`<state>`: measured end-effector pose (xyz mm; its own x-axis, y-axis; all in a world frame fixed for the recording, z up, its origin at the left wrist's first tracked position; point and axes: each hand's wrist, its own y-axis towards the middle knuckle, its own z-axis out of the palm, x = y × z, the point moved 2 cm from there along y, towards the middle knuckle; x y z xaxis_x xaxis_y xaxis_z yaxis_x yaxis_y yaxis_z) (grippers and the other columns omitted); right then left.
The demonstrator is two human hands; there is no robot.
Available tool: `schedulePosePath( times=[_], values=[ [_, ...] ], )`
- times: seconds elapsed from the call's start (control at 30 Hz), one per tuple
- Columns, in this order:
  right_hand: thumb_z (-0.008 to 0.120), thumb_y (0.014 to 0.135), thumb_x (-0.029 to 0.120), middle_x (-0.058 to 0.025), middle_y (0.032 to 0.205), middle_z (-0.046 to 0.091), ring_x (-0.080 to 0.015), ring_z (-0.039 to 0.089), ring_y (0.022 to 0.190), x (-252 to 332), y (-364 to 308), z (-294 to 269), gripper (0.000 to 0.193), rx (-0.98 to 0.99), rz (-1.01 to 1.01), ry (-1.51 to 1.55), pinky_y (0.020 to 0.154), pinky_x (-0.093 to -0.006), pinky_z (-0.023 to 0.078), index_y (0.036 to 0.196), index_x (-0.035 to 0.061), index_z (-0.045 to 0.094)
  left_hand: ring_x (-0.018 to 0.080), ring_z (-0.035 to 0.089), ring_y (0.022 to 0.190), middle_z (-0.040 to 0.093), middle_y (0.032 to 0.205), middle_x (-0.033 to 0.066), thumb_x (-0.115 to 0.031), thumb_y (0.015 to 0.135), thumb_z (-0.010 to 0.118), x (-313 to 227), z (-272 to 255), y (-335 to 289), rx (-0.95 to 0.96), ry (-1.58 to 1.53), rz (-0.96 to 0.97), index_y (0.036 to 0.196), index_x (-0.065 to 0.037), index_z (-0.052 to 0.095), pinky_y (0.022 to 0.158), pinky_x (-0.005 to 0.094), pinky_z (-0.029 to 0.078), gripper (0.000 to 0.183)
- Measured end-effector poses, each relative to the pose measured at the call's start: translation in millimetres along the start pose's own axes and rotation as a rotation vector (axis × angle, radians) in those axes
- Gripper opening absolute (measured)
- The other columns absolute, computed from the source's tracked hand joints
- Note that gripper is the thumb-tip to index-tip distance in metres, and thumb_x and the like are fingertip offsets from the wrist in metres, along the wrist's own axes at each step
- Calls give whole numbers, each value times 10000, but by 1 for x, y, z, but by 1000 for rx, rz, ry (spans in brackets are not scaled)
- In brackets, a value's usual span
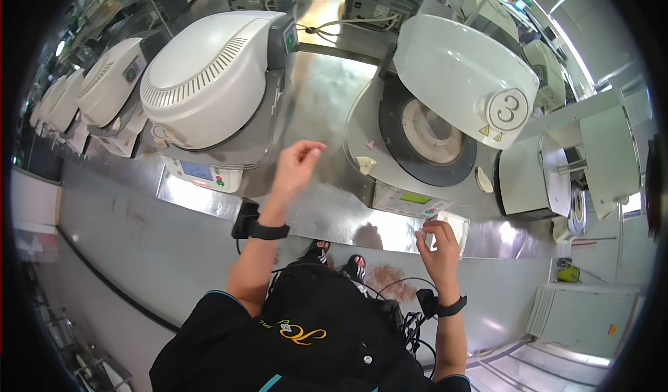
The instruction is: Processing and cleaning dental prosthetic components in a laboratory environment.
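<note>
The likeliest trouble, I judge, sits at the open furnace (440,96): its white lid (466,72) stands tilted up and swung aside from the round plate (431,138), so a careless reach across could meet a hot surface (whether it is hot, nothing here shows), or a bump against the lid could bring it down toward the fingers. A sleeve or wrist brushing past could also knock the small cream piece (365,164) off the near left rim of the base, and the loose cables (417,315) by the right wrist could catch on the edge of the desk (313,107). The pale tray (456,226) lies close to that front edge, so a sideways nudge might tip it off. As for position, the furnace stands on the desk, ahead of the right hand (440,247) and to the right of the left hand (298,166). The right one has its thumb and fingers loosely apart, near the control panel and overlapping the tray in view; I cannot tell whether it touches. The left one is over the desk between the open furnace and the closed furnace (209,79), fingers curled; whether its fingertips meet, I cannot tell.
</note>
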<state>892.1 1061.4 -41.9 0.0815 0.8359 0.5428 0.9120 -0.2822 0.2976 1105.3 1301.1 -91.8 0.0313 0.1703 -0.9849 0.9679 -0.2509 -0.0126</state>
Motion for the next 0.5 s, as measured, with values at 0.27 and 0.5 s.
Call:
schedulePosePath(
  times=[0.27, 0.5],
  values=[
    [665, 672, 57, -79, 842, 570, -245, 577, 754, -4, -10, 0, 151, 18, 52, -2, 628, -315, 467, 766, 49, 549, 64, 532, 702, 593, 799, 19, -91, 809, 594, 7, 68, -10, 107, -384, -30, 899, 20, 580, 651, 194, 423, 145],
    [664, 674, 63, -72, 846, 572, -233, 578, 744, -7, -18, -2, 144, 8, 97, -12, 614, -306, 466, 764, 53, 552, 64, 537, 658, 582, 771, 25, -60, 755, 640, -7, 73, -12, -44, -123, 73, 830, 31, 631, 604, 197, 432, 118]
  ],
)
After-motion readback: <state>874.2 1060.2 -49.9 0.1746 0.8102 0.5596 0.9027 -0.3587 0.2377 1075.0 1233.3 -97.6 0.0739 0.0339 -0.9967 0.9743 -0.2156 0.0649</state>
